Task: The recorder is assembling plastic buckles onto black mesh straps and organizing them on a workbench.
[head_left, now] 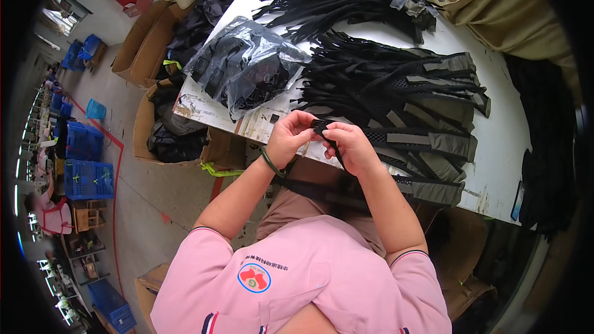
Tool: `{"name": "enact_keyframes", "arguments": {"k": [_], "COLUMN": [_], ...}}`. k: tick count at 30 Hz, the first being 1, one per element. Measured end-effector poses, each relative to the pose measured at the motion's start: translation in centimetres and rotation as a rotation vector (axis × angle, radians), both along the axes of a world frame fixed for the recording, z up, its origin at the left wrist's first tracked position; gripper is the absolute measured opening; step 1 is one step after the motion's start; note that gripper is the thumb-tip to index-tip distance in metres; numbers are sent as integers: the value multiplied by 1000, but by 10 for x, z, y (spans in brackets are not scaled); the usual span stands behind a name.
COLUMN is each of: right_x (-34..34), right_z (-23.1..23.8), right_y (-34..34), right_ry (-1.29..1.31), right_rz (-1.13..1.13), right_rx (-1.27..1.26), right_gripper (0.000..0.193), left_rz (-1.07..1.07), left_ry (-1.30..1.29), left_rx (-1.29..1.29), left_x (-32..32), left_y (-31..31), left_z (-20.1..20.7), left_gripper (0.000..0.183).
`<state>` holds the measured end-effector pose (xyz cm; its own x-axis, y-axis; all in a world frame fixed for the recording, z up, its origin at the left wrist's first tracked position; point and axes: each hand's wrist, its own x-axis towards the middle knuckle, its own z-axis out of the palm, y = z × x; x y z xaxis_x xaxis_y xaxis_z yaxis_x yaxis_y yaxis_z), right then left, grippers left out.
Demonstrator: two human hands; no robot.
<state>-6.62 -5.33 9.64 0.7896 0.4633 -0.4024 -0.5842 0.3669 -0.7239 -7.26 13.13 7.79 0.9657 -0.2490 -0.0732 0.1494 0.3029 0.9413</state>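
- Black narrow fabric strap [336,149] and its small black fitting [319,125], right here between our hands!
- Our left hand [289,138] pinches the fitting; our right hand [350,146] pinches the strap close beside it.
- We'd call this one midway; whether the strap is fully through, we can't tell.
- Just beyond our right hand, black-and-grey fabric bands [402,86] lie heaped: done or waiting, we can't say.
- Ahead-left of our hands, a bulging clear plastic bag [281,55] suggests plenty left.
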Motion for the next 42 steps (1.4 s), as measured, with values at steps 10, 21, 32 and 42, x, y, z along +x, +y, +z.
{"name": "enact_keyframes", "arguments": {"k": [10, 21, 32, 42], "right_x": [-12, -14, -24, -25], "right_z": [-7, 4, 9, 29], "right_y": [6, 2, 13, 16], "right_ry": [-141, -333, -157, -438], "right_rz": [-195, -148, -225, -30], "right_rx": [-25, -16, 147, -92], "right_gripper": [12, 13, 8, 20], "left_rz": [7, 121, 286, 135], "left_ry": [-132, -474, -796, -719], "left_rx": [-31, 166, 449, 507], "left_x": [-10, -13, -14, -23], "left_y": [-8, -10, -11, 14], "left_z": [0, -1, 13, 24], "left_gripper": [19, 23, 25, 22]}}
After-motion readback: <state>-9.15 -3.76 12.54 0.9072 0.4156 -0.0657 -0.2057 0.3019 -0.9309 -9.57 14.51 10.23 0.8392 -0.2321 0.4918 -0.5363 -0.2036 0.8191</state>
